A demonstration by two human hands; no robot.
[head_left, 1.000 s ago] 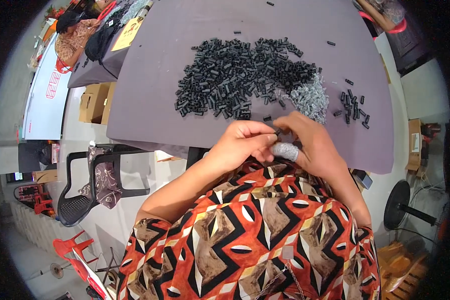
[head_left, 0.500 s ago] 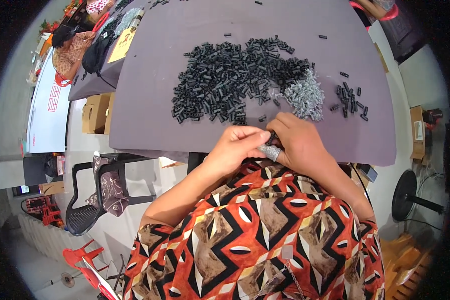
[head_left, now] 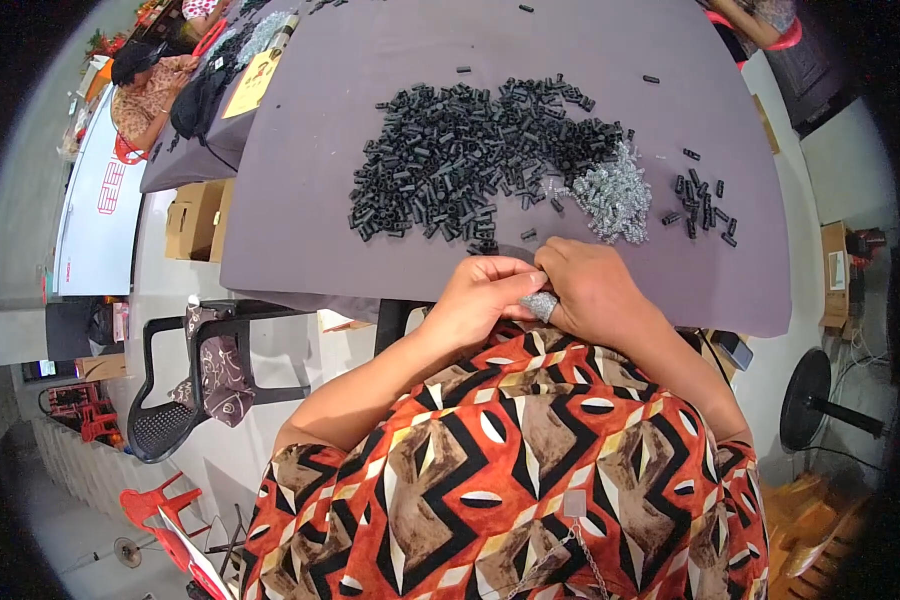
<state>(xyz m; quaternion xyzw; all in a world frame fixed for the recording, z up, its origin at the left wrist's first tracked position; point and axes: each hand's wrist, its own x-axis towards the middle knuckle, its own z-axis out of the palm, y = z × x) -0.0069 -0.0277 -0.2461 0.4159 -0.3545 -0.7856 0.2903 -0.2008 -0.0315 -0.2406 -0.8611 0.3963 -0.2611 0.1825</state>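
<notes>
My left hand (head_left: pixel 485 295) and my right hand (head_left: pixel 595 285) meet at the front edge of the table, fingers pinched together. Whatever lies between the fingertips is hidden by them. A silvery wrap (head_left: pixel 542 304) that looks like tape goes round my right thumb. Just beyond my hands spreads a large heap of short black tubes (head_left: pixel 440 165). At its right end, close to my right hand, sits a pile of small shiny clear or silvery pieces (head_left: pixel 612 195). One loose black tube (head_left: pixel 528 235) lies just past my fingers.
A smaller group of black tubes (head_left: pixel 706 205) lies on the right of the grey-covered table (head_left: pixel 320 230). To the left stand a black chair (head_left: pixel 160 400) and a cardboard box (head_left: pixel 192 222). Another person (head_left: pixel 148 95) sits at a side table. A round black stand (head_left: pixel 808 398) is at right.
Both hands stay together in nearly the same place. A small black piece showed between my fingers before; now the fingers cover that spot. The view has shifted slightly.
</notes>
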